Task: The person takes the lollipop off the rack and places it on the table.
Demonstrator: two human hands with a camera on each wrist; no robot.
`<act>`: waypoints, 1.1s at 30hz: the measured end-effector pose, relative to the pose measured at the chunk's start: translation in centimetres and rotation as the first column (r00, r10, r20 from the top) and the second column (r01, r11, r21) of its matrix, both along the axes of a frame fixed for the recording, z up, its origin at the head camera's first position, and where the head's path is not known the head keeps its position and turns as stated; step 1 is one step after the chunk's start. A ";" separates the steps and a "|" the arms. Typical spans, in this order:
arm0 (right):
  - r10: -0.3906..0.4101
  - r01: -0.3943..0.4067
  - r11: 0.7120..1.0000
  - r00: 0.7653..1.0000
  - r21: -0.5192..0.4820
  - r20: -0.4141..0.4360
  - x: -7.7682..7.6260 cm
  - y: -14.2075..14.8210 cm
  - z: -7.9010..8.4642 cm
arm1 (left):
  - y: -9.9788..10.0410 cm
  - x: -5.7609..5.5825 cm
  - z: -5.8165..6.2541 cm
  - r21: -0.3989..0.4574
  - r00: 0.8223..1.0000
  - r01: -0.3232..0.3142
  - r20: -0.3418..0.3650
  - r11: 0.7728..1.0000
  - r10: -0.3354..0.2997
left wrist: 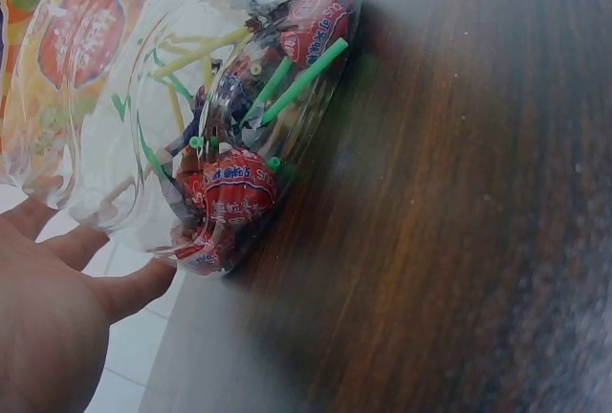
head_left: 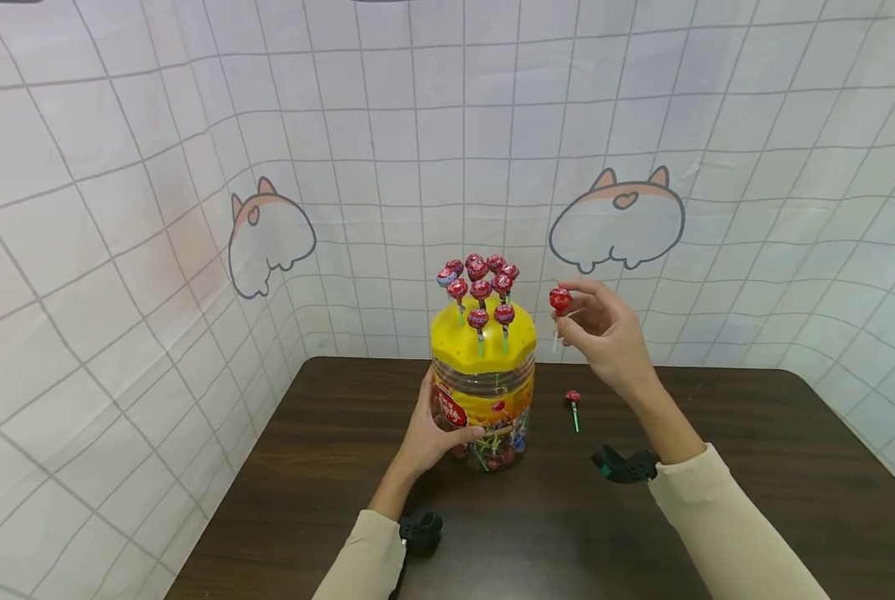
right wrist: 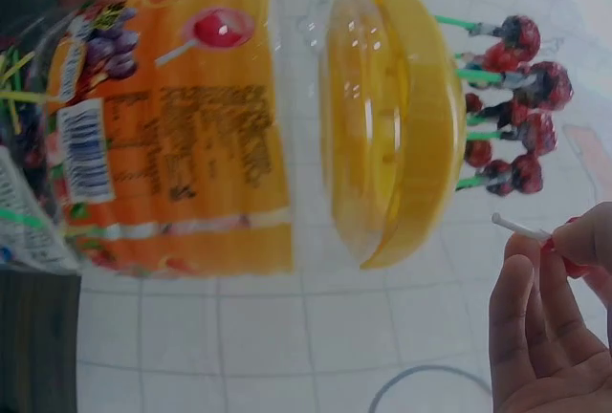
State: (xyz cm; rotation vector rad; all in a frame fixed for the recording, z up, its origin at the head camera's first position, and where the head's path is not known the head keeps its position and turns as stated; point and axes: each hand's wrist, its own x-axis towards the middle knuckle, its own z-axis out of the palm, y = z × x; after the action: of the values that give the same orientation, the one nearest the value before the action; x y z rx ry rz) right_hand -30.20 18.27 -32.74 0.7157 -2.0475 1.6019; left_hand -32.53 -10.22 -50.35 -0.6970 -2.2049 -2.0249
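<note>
A clear plastic jar [head_left: 518,392] with a yellow lid [head_left: 462,357] stands upright on the table, loose lollipops inside at its bottom. Several wrapped lollipops [head_left: 481,289] stick up from the lid on green sticks. My left hand [head_left: 427,437] holds the jar from its left side, thumb across the front and fingers along the side and behind. To the right of the lid, my right hand [head_left: 601,329] pinches a red lollipop [head_left: 559,298] between thumb and fingers, its white stick pointing down. The right wrist view shows this stick [right wrist: 516,226] apart from the lid.
Another lollipop [head_left: 573,398] with a green stick lies on the dark wooden table [head_left: 327,467], right of the jar. A white gridded curtain [head_left: 387,167] hangs behind and at both sides. Dark bands with cameras sit on both wrists.
</note>
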 end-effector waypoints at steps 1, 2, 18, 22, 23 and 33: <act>-0.005 0.005 1.000 1.000 0.004 0.007 0.0 0.2 -0.2 | 0.0 0.0 0.0 0.002 1.000 0.003 -0.004 1.000 -0.003; -0.009 0.009 1.000 1.000 0.007 0.014 0.0 0.4 -0.4 | 0.0 0.0 0.0 0.002 1.000 0.003 -0.003 1.000 -0.003; -0.041 0.036 0.998 0.992 0.042 0.120 -0.5 3.7 -3.7 | 0.0 0.2 0.1 0.005 1.000 0.005 0.000 1.000 -0.005; -0.044 0.038 0.998 0.989 0.047 0.140 -0.8 4.4 -4.6 | 0.0 0.3 0.2 -0.001 1.000 -0.001 -0.004 1.000 0.001; -0.045 0.038 0.998 0.989 0.049 0.144 -0.9 4.5 -4.8 | 0.0 0.3 0.2 -0.004 1.000 -0.005 -0.003 1.000 0.005; -0.043 0.029 0.996 0.982 0.079 0.186 -2.0 6.0 -7.4 | 0.1 0.4 0.3 -0.008 1.000 -0.011 0.002 1.000 0.011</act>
State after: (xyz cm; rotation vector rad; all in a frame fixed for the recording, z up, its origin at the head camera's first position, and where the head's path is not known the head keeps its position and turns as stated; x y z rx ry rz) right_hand -32.19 24.26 -40.19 0.5684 -2.2527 1.6330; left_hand -32.13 -10.16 -50.03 -0.6826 -2.2145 -2.0136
